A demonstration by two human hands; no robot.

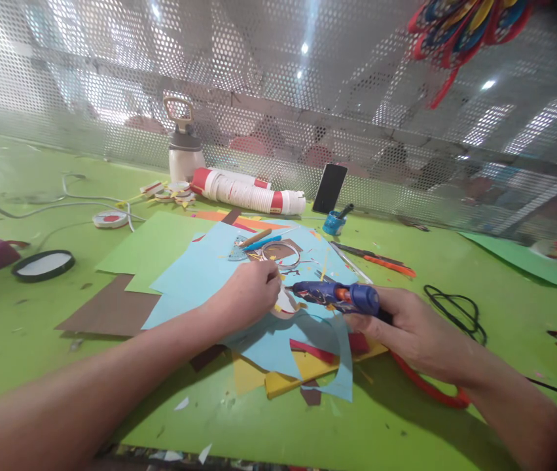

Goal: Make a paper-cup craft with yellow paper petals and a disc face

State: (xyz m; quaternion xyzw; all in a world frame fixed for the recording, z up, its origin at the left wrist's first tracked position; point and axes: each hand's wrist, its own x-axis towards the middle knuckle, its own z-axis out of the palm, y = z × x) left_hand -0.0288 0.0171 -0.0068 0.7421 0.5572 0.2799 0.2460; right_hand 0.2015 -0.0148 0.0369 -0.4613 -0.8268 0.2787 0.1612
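Observation:
My right hand (418, 330) is wrapped round a dark blue hot glue gun (327, 294), whose nozzle points left. The nozzle tip is close to a small white round piece (285, 304); whether they touch is hard to tell. My left hand (243, 291) is closed at that piece's left edge, its fingertips partly hidden. Beneath both lie a light blue paper sheet (184, 281) and cut scraps, among them a red one (312, 350) and a yellow strip (283, 384). Just beyond my left hand are a ring (281, 255), a blue pen (263, 243) and a brown pencil-like stick (256, 238).
Scissors with orange handles (389, 265) lie right of the paper; an orange-red handle (430, 386) shows under my right forearm. Behind stand a bottle (184, 160), stacked paper cups (249, 195), a phone (330, 188) and a blue pot (334, 224). A black cable (457, 314) lies right.

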